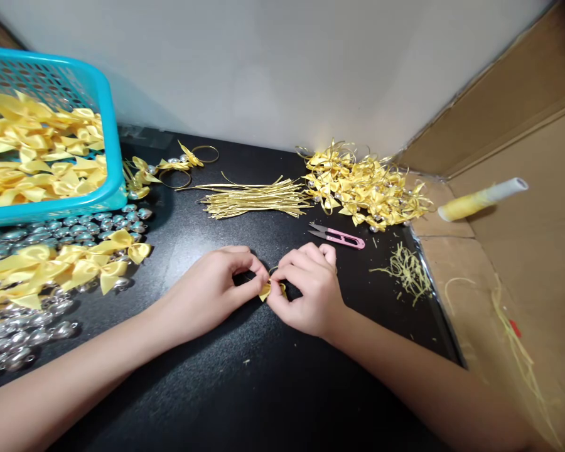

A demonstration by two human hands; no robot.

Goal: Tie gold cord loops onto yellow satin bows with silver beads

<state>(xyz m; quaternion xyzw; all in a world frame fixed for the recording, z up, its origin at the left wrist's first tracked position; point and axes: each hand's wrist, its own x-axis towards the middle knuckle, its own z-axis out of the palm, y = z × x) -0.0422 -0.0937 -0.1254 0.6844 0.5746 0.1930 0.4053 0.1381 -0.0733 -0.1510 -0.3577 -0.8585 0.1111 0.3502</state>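
A small yellow ribbon bow is mostly hidden between my fingertips, just above the black table. My left hand pinches it from the left with thumb and forefinger. On the other side, my right hand is closed on it too, the thumb and forefinger pressed together. A thin gold cord loops by the fingertips, partly covered. Beyond my hands lies a bundle of gold cords. Pink thread snips rest to the right of it, their blades pointing left.
A blue basket of yellow bows stands at the left. Silver beads and loose bows lie in front of it. Finished-looking bows with gold loops are heaped at the back right, near cord scraps and a cardboard wall.
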